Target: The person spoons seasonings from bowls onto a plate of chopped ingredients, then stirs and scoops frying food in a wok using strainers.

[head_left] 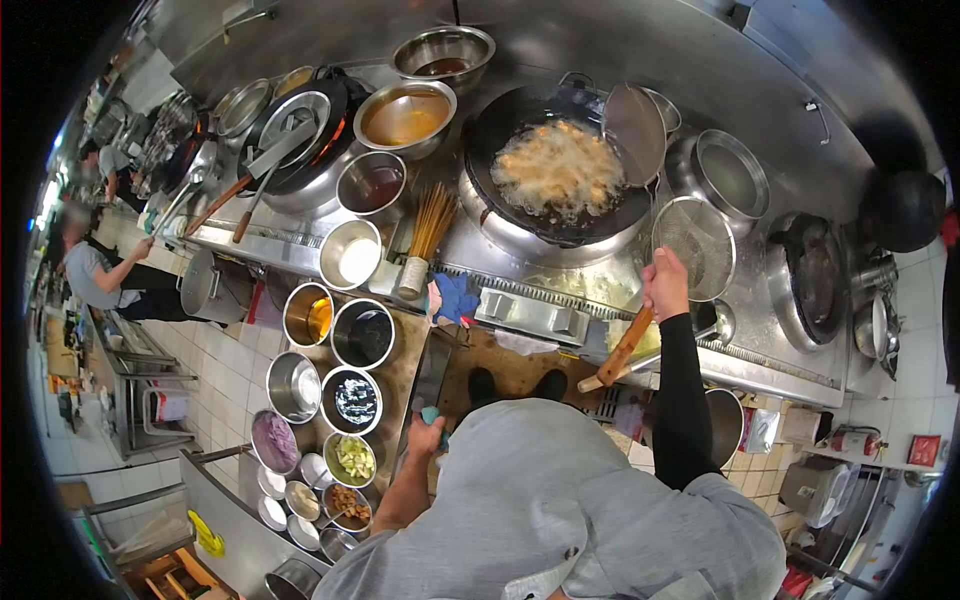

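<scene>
My right hand (666, 284) is closed around the wooden handle (630, 345) of a skimmer. The skimmer's dark round head (633, 135) is tilted at the right rim of a black wok (485, 150). Pale golden pieces of food (560, 168) bubble in oil in that wok. Beneath my right forearm and the handle, a round wire-mesh strainer (695, 248) lies on the stove. Low by the side counter, my left hand (427, 436) is closed on a small teal cloth (430, 413); part of it is hidden by the fingers.
Metal bowls of broth (405, 118) and dark sauce (372, 186) stand left of the wok, near a bamboo brush (430, 228). Several seasoning pots (357, 400) line the side counter (405, 345). A second wok (300, 130) holds utensils. Another person (95, 265) stands far left.
</scene>
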A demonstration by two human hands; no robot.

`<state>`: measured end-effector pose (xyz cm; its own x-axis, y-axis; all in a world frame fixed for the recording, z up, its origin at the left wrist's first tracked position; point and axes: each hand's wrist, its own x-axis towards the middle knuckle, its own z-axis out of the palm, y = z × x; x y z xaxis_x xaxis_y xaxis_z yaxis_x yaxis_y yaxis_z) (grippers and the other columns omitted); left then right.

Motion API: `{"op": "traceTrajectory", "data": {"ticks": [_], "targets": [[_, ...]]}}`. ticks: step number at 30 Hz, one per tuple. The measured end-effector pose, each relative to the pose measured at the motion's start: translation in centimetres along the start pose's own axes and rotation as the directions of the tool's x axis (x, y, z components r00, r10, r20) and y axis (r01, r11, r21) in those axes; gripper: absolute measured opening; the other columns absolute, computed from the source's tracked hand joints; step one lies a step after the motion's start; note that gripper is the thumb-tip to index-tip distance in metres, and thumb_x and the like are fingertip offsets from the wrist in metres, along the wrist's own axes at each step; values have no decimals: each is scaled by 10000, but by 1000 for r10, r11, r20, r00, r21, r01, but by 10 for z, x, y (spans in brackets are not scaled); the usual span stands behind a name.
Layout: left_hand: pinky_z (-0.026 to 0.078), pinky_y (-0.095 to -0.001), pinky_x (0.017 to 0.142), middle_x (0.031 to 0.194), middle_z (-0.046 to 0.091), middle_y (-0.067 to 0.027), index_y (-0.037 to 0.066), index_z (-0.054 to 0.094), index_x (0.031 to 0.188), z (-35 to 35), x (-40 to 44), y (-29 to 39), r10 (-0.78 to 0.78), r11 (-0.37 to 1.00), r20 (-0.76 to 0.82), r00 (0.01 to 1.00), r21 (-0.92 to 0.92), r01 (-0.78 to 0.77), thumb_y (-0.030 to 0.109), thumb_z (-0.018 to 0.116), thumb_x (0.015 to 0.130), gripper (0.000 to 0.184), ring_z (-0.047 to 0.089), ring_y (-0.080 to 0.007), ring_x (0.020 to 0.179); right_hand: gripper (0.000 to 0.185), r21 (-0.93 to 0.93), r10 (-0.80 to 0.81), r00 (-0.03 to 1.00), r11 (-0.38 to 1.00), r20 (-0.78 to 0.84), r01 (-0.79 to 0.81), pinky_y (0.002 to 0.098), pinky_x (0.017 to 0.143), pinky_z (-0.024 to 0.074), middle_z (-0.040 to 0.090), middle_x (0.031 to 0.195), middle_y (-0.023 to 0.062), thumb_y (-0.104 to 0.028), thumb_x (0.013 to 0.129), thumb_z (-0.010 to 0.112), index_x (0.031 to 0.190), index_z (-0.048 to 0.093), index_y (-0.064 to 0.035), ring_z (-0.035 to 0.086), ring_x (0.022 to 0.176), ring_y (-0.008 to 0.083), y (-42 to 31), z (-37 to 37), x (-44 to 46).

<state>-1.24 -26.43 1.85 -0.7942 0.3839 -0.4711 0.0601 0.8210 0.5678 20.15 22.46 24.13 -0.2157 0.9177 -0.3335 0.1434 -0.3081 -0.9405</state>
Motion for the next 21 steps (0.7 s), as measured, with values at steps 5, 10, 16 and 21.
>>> {"op": "traceTrajectory", "data": {"ticks": [5,10,16,21], "targets": [[473,-465,976,1170,631,-320,-86,523,1242,0,0,-12,-108,992,96,989,82,100,478,703,701,802,608,-442,1127,445,194,124,986,970,111,-144,281,323,323,508,683,49,-294,1039,439,1431,359,-99,369,381,105,4,14,-17],[473,-464,976,1174,628,-325,-101,526,1226,7,10,-27,-133,983,94,987,136,120,531,700,702,840,608,-442,1131,277,225,169,966,951,197,-212,288,318,325,516,691,68,-248,1038,412,1270,421,-97,363,372,107,-5,18,-34],[463,-463,999,1193,617,-333,-105,516,1249,7,18,-20,-143,985,148,979,119,126,564,690,710,876,594,-445,1158,174,189,182,935,950,305,-247,275,316,307,527,711,70,-235,1037,400,1157,444,-117,349,366,99,-3,2,-45],[447,-457,1026,1269,585,-323,-79,499,1310,8,17,-12,-104,988,125,987,124,89,565,679,736,881,568,-434,1211,289,235,195,932,933,305,-272,282,325,312,528,689,87,-218,1021,419,1268,400,-69,369,375,118,-10,-14,-60]]}}
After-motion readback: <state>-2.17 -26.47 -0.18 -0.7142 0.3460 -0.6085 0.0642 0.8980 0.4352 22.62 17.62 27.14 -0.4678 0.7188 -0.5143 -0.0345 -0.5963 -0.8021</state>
